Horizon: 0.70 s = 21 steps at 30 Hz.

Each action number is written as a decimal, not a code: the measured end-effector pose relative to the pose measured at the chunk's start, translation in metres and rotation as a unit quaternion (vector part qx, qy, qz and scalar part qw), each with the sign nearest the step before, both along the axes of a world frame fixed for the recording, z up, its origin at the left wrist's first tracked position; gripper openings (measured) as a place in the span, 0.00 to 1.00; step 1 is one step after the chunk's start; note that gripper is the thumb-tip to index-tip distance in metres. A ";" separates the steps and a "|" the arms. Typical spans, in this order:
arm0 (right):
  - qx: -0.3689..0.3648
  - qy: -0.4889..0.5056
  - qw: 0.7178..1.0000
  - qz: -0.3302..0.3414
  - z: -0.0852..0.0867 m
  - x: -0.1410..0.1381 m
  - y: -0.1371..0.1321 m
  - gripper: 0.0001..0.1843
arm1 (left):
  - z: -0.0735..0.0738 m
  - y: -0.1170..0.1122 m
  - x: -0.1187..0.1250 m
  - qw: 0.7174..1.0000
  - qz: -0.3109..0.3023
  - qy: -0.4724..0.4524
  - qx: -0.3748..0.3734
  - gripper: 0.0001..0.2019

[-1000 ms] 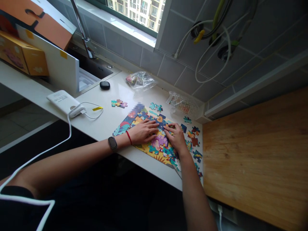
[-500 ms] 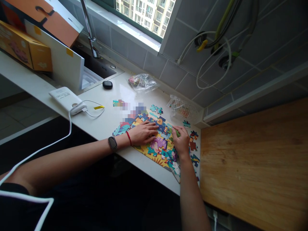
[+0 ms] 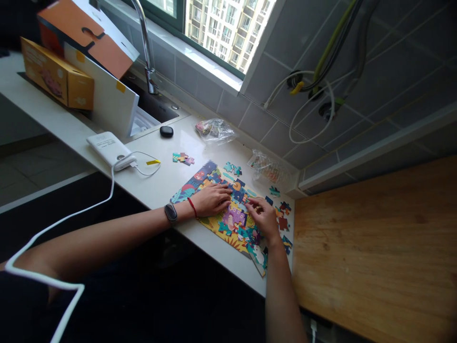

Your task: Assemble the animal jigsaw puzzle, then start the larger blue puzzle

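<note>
A colourful jigsaw puzzle [image 3: 224,238], partly joined, lies on the white counter. My left hand [image 3: 211,199] rests on its upper middle, palm down with fingers stretched out. Over the right part of the puzzle, my right hand [image 3: 263,216] has its thumb and fingertips pinched together at a small puzzle piece [image 3: 246,202], which the fingers partly cover. Loose puzzle pieces [image 3: 283,223] lie to the right of this hand, some half hidden by it. Beyond the puzzle's far edge is a teal puzzle piece [image 3: 233,168], and a few joined pieces [image 3: 183,158] lie farther left.
Two clear plastic bags [image 3: 216,131] [image 3: 267,166] lie by the tiled wall. A black case [image 3: 166,131] and a white power bank [image 3: 111,150] with a cable sit on the left. Boxes [image 3: 57,74] stand by the sink [image 3: 157,107]. A wooden board [image 3: 371,243] borders the right.
My right hand has moved left over the puzzle, its fingertips now nearer my left hand. My left hand stays flat on the puzzle. The camera view has shifted slightly.
</note>
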State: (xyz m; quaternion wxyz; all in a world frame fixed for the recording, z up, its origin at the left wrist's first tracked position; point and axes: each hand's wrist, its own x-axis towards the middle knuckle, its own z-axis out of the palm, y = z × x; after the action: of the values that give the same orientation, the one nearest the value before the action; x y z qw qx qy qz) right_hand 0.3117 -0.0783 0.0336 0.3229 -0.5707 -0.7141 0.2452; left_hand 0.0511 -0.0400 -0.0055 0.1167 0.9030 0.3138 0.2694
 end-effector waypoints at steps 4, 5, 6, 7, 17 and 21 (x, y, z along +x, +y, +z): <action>-0.062 -0.069 0.990 0.107 0.008 -0.005 -0.007 0.22 | 0.002 -0.002 0.000 1.000 0.009 0.008 -0.004 0.14; -0.068 -0.080 0.989 0.103 0.008 -0.006 -0.007 0.22 | 0.003 -0.002 0.000 1.000 0.008 0.010 -0.004 0.14; -0.073 -0.088 0.989 0.097 0.009 -0.006 -0.008 0.22 | 0.003 -0.002 0.000 1.000 0.009 0.011 -0.004 0.14; -0.077 -0.094 0.988 0.091 0.008 -0.005 -0.008 0.22 | 0.003 -0.003 0.000 1.000 0.010 0.012 -0.003 0.14; -0.055 -0.092 0.993 0.044 0.012 0.012 -0.009 0.20 | 0.002 -0.004 0.001 0.999 0.010 -0.008 0.031 0.15; -0.050 -0.067 0.997 0.004 0.025 0.021 -0.011 0.23 | 0.005 -0.005 0.001 0.999 -0.007 -0.024 0.048 0.14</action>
State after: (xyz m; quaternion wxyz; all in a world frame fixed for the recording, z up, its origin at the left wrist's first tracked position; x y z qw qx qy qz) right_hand 0.3324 -0.0893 0.0581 0.2448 -0.5986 -0.7230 0.2431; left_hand 0.0516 -0.0449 -0.0002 0.0828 0.9031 0.2913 0.3045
